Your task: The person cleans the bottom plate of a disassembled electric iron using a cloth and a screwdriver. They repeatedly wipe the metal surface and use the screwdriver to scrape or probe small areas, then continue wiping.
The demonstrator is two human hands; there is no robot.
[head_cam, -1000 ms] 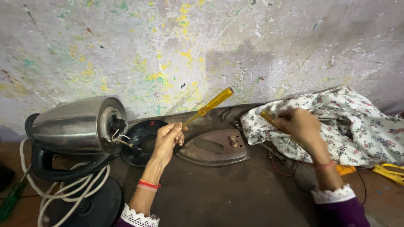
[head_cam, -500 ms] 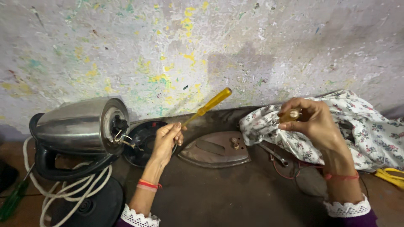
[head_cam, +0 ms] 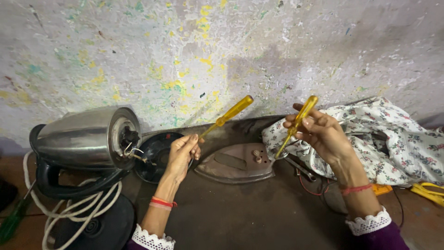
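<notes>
A yellow-handled screwdriver [head_cam: 227,115] was gripped in the closed left hand [head_cam: 181,152] and a second yellow screwdriver [head_cam: 296,124] pinched in the closed right hand [head_cam: 323,133], both raised above the iron soleplate [head_cam: 237,163] on the counter [head_cam: 259,213], beside the overturned steel kettle [head_cam: 88,138], whose base wiring was exposed.

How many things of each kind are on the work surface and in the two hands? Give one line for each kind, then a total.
Yellow-handled screwdrivers: 2, one in the left hand at, one in the right hand at
Steel kettle: 1
Iron soleplate: 1
Flowered cloth: 1
Total: 5
</notes>
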